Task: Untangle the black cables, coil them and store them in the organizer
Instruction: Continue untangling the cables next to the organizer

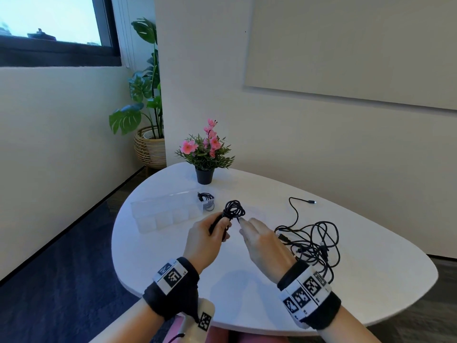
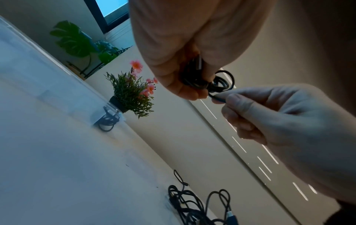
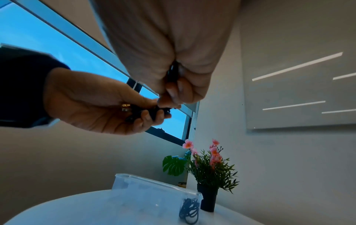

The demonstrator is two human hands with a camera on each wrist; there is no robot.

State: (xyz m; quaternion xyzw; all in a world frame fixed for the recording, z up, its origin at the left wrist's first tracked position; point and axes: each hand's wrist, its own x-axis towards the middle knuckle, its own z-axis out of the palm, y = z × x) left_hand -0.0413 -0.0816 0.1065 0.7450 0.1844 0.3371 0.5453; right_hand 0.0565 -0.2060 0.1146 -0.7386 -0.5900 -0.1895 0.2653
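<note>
1. A small coil of thin black cable (image 1: 234, 209) is gripped in the curled fingers of the left hand (image 1: 206, 240), above the white rounded table (image 1: 173, 258).
2. The coil's loose end is pinched by the right hand (image 1: 265, 242) — thumb against forefinger.
3. A tangled heap of black cables (image 1: 312, 240) lies on the table to the right.
4. The clear plastic compartment organizer (image 1: 168, 214) stands to the left — one coiled cable (image 1: 207, 200) is stored in its end compartment.
</note>
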